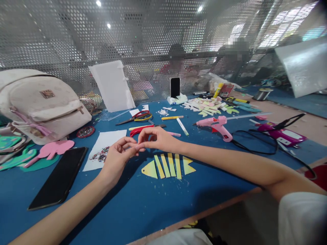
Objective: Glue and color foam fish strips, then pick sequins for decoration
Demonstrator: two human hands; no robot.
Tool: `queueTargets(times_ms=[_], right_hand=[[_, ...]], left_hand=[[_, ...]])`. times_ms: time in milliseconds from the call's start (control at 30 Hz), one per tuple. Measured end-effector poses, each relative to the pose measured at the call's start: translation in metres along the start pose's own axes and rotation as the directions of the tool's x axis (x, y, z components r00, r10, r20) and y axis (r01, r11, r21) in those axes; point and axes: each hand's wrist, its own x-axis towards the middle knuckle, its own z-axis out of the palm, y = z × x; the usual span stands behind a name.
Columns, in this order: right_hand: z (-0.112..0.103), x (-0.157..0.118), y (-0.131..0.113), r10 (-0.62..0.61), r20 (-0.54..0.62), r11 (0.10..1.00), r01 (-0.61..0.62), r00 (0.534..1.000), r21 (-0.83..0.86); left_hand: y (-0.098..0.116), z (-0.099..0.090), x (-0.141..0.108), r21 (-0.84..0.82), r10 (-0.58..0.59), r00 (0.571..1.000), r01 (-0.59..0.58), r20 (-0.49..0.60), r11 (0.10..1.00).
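My left hand (118, 153) and my right hand (158, 139) meet above the blue table, fingertips pinched together. Whatever they pinch is too small to make out. Just below and right lies a flat fish (150, 169) cut in yellow-green pieces: a head with a dark eye hole, several separate strips (171, 165) and a notched tail (188, 165). Beside my left hand, a white sheet (93, 158) carries a heap of small multicoloured bits (100, 155). Behind my hands lies a red-handled tool (139, 130), partly covered by my right hand.
A pink glue gun (216, 126) with its cable lies right, near a purple power strip (283, 134). Scissors (138, 117), a yellow pen (170, 118) and cut scraps (206, 105) lie behind. Left are a black phone (60, 177), pink cutout (52, 149) and backpack (43, 102).
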Motion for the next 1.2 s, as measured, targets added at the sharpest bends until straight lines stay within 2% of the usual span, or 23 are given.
queueTargets(times_ms=[300, 467, 600, 767, 1033, 1200], right_hand=[[-0.001, 0.0, 0.003, -0.05, -0.055, 0.987, 0.041, 0.997, -0.156], [-0.005, 0.001, 0.01, -0.148, -0.063, 0.961, 0.129, 0.987, -0.246], [-0.007, 0.0, 0.013, -0.185, -0.052, 0.949, 0.164, 0.981, -0.27], [-0.006, -0.001, 0.011, -0.171, -0.087, 0.948, 0.14, 0.981, -0.286], [-0.008, -0.001, 0.015, -0.216, -0.142, 0.945, 0.171, 0.966, -0.278], [-0.005, -0.001, 0.01, -0.165, -0.143, 0.963, 0.128, 0.976, -0.235]], left_hand=[[0.001, -0.002, -0.001, -0.01, -0.014, 1.0, 0.014, -0.016, 1.0], [0.001, -0.002, 0.0, -0.02, -0.013, 1.0, 0.012, -0.028, 1.0], [0.0, -0.003, 0.001, -0.037, -0.009, 1.0, 0.008, -0.023, 0.999], [0.002, -0.003, 0.001, -0.059, -0.019, 0.999, 0.017, -0.033, 0.998], [0.002, -0.003, 0.001, -0.14, -0.079, 0.996, 0.074, -0.033, 0.987], [-0.001, -0.007, 0.003, -0.144, -0.074, 0.997, 0.071, -0.015, 0.987]])
